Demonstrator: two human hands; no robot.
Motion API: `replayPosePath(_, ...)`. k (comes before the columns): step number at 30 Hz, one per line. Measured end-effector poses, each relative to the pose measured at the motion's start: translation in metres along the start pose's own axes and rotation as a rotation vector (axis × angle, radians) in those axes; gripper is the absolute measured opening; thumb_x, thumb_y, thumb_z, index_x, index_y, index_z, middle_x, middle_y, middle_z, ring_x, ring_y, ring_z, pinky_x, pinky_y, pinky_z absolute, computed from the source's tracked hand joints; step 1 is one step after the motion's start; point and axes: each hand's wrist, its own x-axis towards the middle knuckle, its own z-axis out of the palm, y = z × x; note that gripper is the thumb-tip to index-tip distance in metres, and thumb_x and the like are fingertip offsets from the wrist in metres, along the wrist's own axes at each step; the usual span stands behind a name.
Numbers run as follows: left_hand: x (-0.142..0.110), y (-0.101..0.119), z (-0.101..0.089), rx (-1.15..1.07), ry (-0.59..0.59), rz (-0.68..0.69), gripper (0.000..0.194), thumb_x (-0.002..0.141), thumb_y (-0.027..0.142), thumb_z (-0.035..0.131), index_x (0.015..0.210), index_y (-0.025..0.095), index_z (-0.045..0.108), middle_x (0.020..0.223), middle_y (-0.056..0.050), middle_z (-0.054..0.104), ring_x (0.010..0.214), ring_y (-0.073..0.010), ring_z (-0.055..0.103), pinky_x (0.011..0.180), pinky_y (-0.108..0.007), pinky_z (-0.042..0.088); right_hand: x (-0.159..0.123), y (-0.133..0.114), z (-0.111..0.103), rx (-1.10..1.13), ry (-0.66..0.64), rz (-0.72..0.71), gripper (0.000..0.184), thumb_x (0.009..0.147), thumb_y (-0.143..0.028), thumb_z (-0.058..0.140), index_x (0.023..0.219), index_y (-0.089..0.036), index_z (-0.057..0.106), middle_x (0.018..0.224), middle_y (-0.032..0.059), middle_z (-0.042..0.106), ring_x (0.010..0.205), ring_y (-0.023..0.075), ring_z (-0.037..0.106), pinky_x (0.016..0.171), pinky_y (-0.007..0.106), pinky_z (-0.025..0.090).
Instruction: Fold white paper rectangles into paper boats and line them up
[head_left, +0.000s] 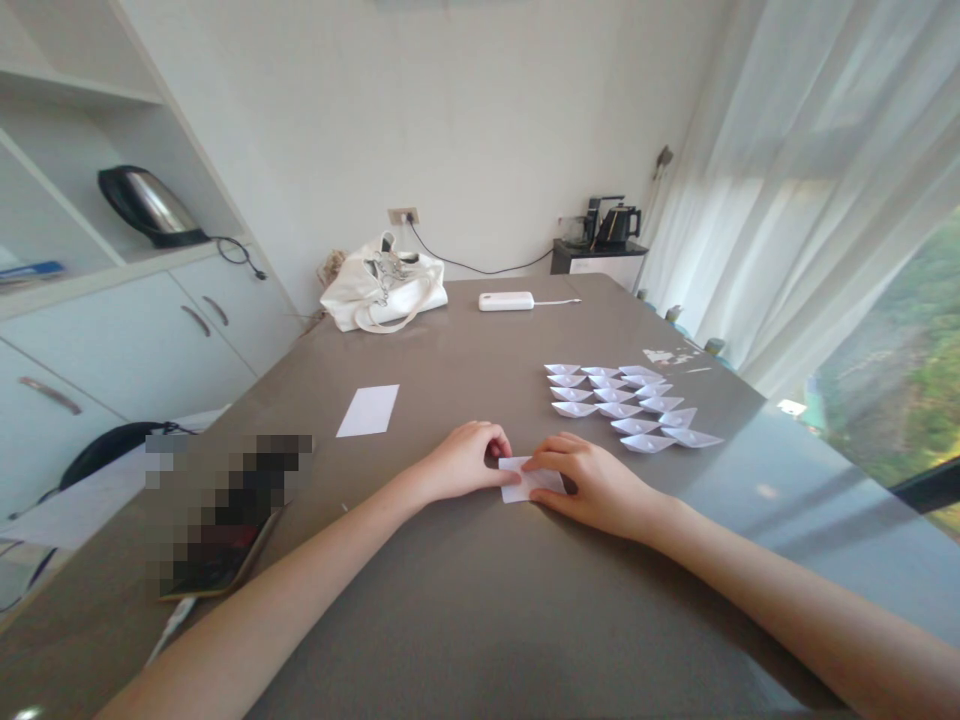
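A small white piece of paper [517, 491] lies near the middle of the table, between my two hands. My left hand [471, 462] grips its left edge, thumb on top and fingers curled behind. Over its right part, my right hand [592, 482] has its thumb and fingers pressed on the paper; the palm hides that end. Several folded white paper boats [616, 411] stand in rows beyond my right hand. To the left, a flat sheet of white paper [369, 411] lies by itself.
A white bag [382, 290] and a white power bank [506, 301] with a short cable sit toward the table's far end. Paper scraps [660, 356] lie near the right edge. A partly blurred-out device [225, 545] with a cable rests at the left, near my forearm.
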Motion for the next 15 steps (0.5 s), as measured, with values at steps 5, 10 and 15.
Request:
replayPosePath(5, 0.0009, 0.0010, 0.0051, -0.181, 0.009, -0.066, 0.014, 0.068, 0.024, 0.068, 0.078, 0.014, 0.063, 0.070, -0.002, 0.065, 0.064, -0.0132, 0.056, 0.059, -0.023, 0.042, -0.0005, 0.0019, 0.0024, -0.011, 0.037, 0.055, 0.027, 0.079, -0.031, 0.064, 0.103, -0.019, 0.068, 0.094, 0.0081, 0.064, 0.090, 0.0221, 0.058, 0.080, 0.032, 0.046)
replayPosePath(10, 0.0024, -0.0022, 0.0004, -0.286, -0.018, 0.005, 0.024, 0.077, 0.033, 0.063, 0.089, 0.013, 0.069, 0.078, -0.005, 0.069, 0.071, -0.0149, 0.060, 0.066, -0.024, 0.045, -0.0022, 0.0028, 0.0033, -0.028, 0.049, 0.106, 0.030, 0.078, -0.036, 0.066, 0.101, -0.017, 0.067, 0.094, 0.0091, 0.063, 0.090, 0.0232, 0.058, 0.080, 0.034, 0.046)
replayPosePath(15, 0.0032, -0.0033, -0.0031, -0.299, -0.085, 0.062, 0.025, 0.082, 0.032, 0.057, 0.094, 0.015, 0.072, 0.087, -0.005, 0.073, 0.074, -0.0149, 0.061, 0.065, -0.023, 0.043, -0.0016, 0.0022, 0.0025, -0.049, 0.051, 0.099, 0.029, 0.078, -0.037, 0.065, 0.100, -0.018, 0.066, 0.094, 0.0082, 0.063, 0.090, 0.0230, 0.058, 0.080, 0.034, 0.046)
